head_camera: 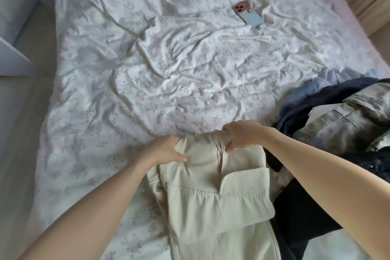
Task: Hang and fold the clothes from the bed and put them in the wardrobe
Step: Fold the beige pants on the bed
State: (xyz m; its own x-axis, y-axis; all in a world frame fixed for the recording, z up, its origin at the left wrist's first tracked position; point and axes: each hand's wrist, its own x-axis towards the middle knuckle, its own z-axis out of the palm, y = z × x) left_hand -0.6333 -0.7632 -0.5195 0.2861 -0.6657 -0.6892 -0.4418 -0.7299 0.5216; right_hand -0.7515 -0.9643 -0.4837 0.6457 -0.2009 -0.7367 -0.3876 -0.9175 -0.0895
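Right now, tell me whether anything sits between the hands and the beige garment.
Nothing does. The left hand and right hand each already grip the far edge of the beige garment on the bed. The dark clothes pile lies to its right, beside it.

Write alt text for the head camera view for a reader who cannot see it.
Two bare hands, left hand and right hand, grip the far edge of a cream garment lying on a floral bedsheet. A pile of dark clothes sits to the right, and a phone lies farther up the bed.
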